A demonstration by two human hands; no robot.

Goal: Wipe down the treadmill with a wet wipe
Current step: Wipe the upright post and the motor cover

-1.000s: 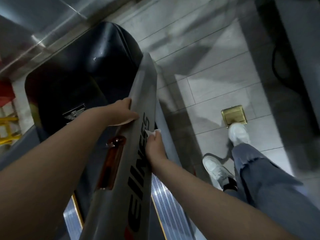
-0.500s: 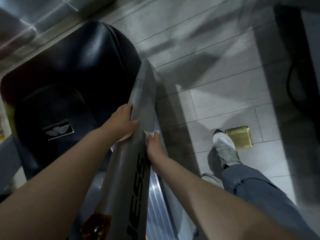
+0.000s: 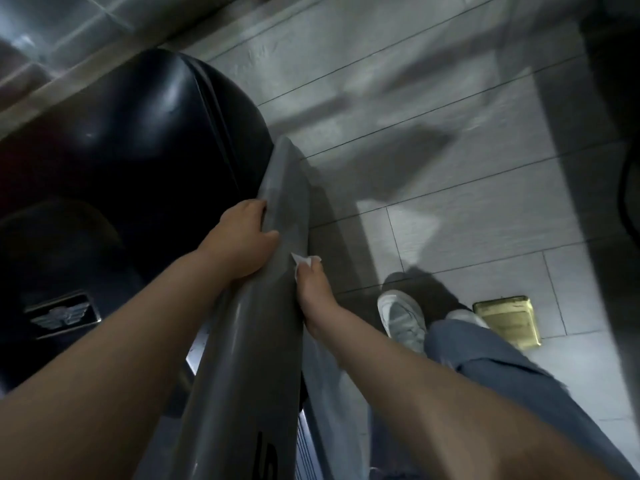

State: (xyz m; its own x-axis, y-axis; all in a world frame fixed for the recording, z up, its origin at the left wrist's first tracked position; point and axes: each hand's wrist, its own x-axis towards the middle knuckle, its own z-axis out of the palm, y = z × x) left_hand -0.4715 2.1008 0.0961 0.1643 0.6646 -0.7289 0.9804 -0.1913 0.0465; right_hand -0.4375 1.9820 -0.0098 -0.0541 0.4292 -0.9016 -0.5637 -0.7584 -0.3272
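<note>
Hands either side of grey treadmill rail (image 3: pixel 277 216), further toward its far tip than a second ago, printed lettering now mostly slid out of view below. Left hand (image 3: pixel 239 240) curled round rail's inner edge for steadying; right hand (image 3: pixel 313 289) pinching white wipe (image 3: pixel 304 263) against outer edge. Suggests wiping stroke nearly at rail end, beside black motor cover (image 3: pixel 138 133)

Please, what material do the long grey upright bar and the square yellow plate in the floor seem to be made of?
The long grey upright bar looks like smooth painted metal or hard plastic: even, soft sheen. The square yellow floor plate looks like brushed brass: golden metallic shine.
</note>
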